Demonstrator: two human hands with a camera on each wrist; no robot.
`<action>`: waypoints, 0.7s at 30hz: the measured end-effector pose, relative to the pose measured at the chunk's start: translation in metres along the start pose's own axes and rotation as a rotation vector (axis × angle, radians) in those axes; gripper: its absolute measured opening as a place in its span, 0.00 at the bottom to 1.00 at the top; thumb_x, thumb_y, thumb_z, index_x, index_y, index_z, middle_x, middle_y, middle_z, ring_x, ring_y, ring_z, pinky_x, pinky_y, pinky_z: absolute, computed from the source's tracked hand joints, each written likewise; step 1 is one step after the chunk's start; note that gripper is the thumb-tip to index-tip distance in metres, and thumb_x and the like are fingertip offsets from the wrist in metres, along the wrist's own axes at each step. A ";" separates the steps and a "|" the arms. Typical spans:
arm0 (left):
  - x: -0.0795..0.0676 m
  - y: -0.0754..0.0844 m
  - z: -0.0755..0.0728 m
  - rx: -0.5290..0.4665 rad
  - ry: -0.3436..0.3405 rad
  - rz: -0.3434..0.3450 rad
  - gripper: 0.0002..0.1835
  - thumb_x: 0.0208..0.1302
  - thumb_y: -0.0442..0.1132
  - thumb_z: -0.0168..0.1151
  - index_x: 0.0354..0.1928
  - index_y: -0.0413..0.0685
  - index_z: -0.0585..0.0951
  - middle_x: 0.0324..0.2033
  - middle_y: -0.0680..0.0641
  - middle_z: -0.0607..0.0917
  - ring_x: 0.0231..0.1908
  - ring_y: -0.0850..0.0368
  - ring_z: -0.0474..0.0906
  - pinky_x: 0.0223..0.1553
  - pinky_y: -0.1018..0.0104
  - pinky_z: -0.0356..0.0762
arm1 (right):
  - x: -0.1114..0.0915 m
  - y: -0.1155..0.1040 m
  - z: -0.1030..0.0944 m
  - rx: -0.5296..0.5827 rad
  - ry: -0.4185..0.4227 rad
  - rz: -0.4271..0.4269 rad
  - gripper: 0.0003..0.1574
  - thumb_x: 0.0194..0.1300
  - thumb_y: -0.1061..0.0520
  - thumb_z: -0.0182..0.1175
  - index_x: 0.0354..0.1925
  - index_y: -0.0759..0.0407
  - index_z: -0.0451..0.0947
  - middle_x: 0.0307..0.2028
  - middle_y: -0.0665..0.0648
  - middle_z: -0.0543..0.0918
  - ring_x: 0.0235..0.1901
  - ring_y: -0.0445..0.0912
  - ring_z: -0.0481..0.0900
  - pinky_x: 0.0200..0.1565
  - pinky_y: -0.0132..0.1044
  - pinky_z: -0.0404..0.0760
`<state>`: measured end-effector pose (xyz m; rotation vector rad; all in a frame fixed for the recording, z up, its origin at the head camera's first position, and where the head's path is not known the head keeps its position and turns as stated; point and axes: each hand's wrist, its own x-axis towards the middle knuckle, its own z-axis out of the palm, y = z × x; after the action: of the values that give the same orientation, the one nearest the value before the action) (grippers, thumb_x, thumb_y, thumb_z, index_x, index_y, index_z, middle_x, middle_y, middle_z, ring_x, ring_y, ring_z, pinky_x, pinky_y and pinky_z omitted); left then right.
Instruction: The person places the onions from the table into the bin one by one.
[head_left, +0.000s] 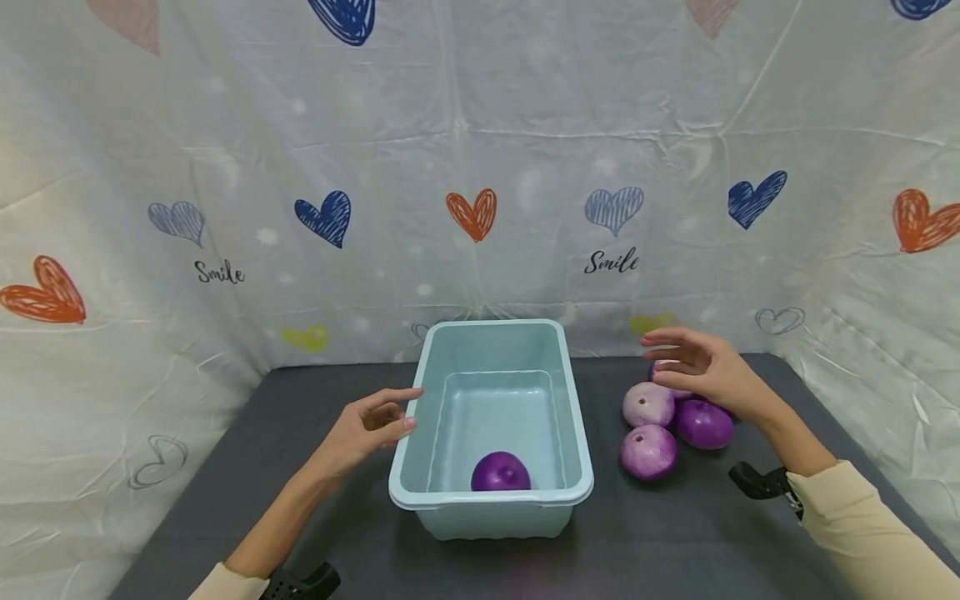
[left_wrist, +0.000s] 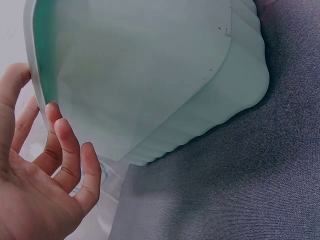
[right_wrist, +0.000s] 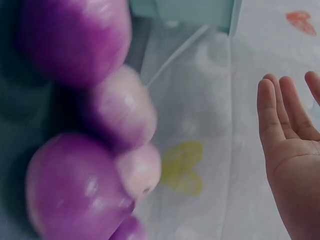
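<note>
My left hand [head_left: 354, 429], fingers loosely extended, lies at the left rim of a pale blue plastic tub [head_left: 491, 500], apparently to steady it, while my right hand [head_left: 703, 367], relaxed and holding nothing, hovers over clustered red onions [head_left: 648, 452] on the dark worktop [head_left: 645, 542], presumably set there for easy reach. One single red onion [head_left: 501, 472] sits inside the tub near its front wall; behind hangs a heart-printed sheet [head_left: 525, 158].
</note>
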<state>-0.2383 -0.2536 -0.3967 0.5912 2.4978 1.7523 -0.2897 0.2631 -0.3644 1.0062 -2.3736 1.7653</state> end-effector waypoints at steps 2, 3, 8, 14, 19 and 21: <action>0.000 0.000 0.000 -0.004 -0.001 -0.005 0.25 0.72 0.39 0.65 0.68 0.45 0.77 0.39 0.38 0.82 0.40 0.49 0.80 0.46 0.45 0.78 | -0.009 0.003 -0.006 0.003 0.015 0.016 0.32 0.68 0.70 0.64 0.68 0.71 0.69 0.62 0.62 0.77 0.60 0.55 0.77 0.52 0.42 0.80; 0.000 -0.001 0.000 -0.006 -0.001 -0.008 0.25 0.72 0.39 0.65 0.68 0.45 0.77 0.39 0.38 0.82 0.41 0.49 0.80 0.46 0.46 0.78 | -0.013 0.004 -0.008 0.002 0.022 0.026 0.32 0.69 0.70 0.64 0.68 0.70 0.68 0.62 0.62 0.78 0.60 0.55 0.77 0.51 0.42 0.81; 0.000 -0.001 0.000 -0.005 0.001 -0.015 0.24 0.72 0.39 0.64 0.68 0.46 0.77 0.40 0.38 0.83 0.42 0.48 0.80 0.47 0.44 0.78 | -0.034 0.011 -0.021 -0.034 0.068 0.048 0.31 0.70 0.69 0.63 0.69 0.67 0.69 0.62 0.62 0.77 0.61 0.54 0.77 0.51 0.38 0.80; 0.000 0.000 0.000 -0.004 -0.001 -0.009 0.24 0.73 0.38 0.64 0.68 0.45 0.76 0.39 0.38 0.83 0.41 0.49 0.81 0.46 0.47 0.79 | -0.056 0.018 -0.030 -0.062 0.107 0.052 0.31 0.70 0.71 0.62 0.68 0.68 0.69 0.61 0.52 0.79 0.60 0.48 0.78 0.50 0.35 0.80; 0.000 0.001 0.000 -0.013 -0.010 -0.003 0.24 0.73 0.38 0.63 0.69 0.44 0.76 0.40 0.38 0.82 0.41 0.50 0.81 0.45 0.51 0.80 | -0.071 0.021 -0.033 -0.081 0.107 0.040 0.30 0.69 0.73 0.61 0.67 0.74 0.67 0.60 0.56 0.79 0.59 0.46 0.79 0.50 0.34 0.80; 0.000 0.001 0.000 -0.016 -0.015 -0.002 0.24 0.74 0.38 0.63 0.69 0.44 0.75 0.40 0.37 0.82 0.41 0.50 0.80 0.44 0.52 0.80 | -0.077 0.023 -0.032 -0.105 0.109 0.043 0.30 0.68 0.73 0.62 0.66 0.75 0.67 0.60 0.59 0.79 0.58 0.45 0.78 0.51 0.33 0.79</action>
<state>-0.2380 -0.2533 -0.3958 0.5977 2.4715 1.7584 -0.2514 0.3315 -0.4015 0.8308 -2.4094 1.6428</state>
